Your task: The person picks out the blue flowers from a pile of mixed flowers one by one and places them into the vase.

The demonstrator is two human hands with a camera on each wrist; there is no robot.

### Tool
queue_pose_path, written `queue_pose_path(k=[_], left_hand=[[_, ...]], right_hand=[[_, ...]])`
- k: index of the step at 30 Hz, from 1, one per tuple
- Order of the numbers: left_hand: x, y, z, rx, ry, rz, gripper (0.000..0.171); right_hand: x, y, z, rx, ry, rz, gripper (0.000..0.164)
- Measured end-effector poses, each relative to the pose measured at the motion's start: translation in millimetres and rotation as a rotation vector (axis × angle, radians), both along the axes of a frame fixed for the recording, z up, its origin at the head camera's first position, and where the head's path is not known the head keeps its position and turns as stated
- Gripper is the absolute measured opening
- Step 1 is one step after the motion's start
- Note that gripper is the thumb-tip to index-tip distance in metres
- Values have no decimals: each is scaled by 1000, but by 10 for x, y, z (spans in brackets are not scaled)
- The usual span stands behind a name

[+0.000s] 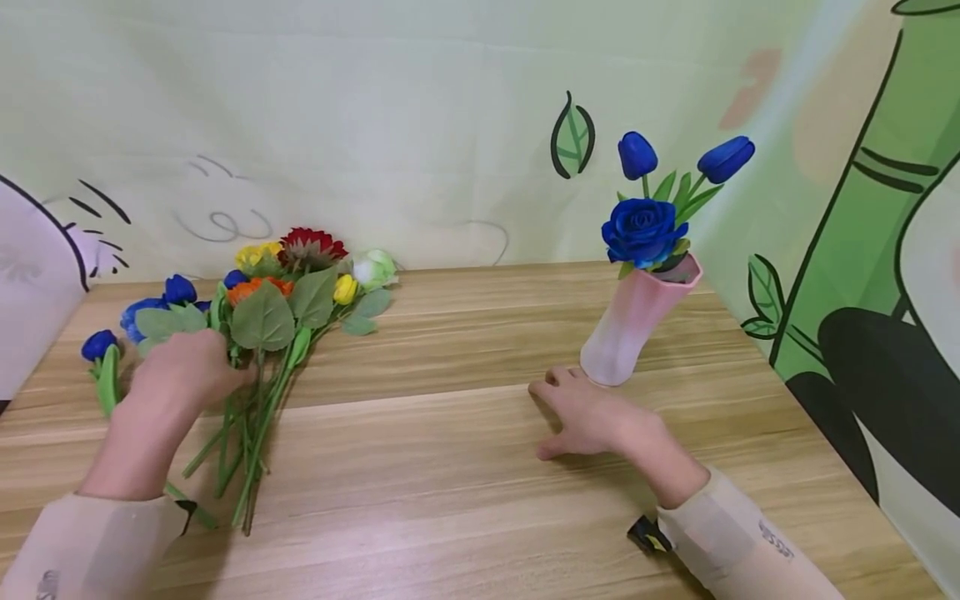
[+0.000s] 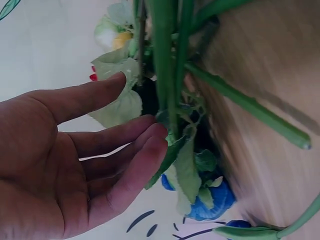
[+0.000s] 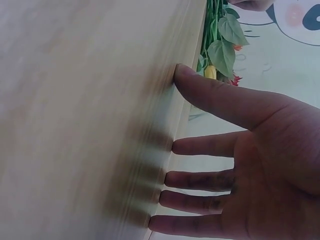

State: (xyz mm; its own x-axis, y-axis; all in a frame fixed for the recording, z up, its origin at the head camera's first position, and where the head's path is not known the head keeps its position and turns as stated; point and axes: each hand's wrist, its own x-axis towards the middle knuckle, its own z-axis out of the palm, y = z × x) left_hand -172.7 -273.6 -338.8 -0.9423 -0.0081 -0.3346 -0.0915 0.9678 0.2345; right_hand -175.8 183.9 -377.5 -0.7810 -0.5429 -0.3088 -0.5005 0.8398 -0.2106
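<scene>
My left hand is over the pile of artificial flowers at the left. In the left wrist view its thumb stands apart from the relaxed fingers, whose tips reach the leaves and green stems. A blue rose, a dark red flower and an orange flower lie in that pile. My right hand rests its spread fingertips on the table, just in front of a pink-and-white vase. Upright in the vase are a blue rose and two blue tulips.
Both hands are at a wood-grain table. A printed cloth hangs behind it. One blue tulip lies at the pile's left edge. A white-green flower and yellow blooms lie at its right side.
</scene>
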Motion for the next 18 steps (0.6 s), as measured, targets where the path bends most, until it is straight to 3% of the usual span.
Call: queue_pose_path(k=[9, 18], left_hand=[[-65, -93, -97, -4, 36, -15, 55], [-60, -84, -134, -10, 40, -7, 41]], right_hand=[[-9, -5, 0, 6, -1, 8, 77], [-18, -6, -3, 19, 2, 2, 76]])
